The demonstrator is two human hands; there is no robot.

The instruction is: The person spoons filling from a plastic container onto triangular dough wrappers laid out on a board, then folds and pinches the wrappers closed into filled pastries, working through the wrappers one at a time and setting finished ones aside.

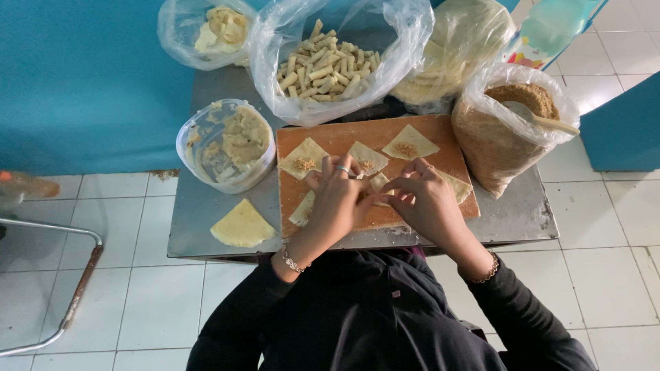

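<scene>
Behind the wooden board point(385, 134), a bag point(337, 62) holds rolled sticks. Both hands, left hand point(337, 199) and right hand point(423, 199), pinch one dough piece point(379, 182) together. The board's front edge is bare.

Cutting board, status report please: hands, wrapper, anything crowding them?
Left hand and right hand both pinching one wrapper on the board. Filled wrappers lie apart. Nothing crowding.

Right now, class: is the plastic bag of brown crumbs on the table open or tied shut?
Open. The bag of brown crumbs has its mouth rolled back, the crumbs lie exposed at the top, and a wooden spoon rests in them.
</scene>
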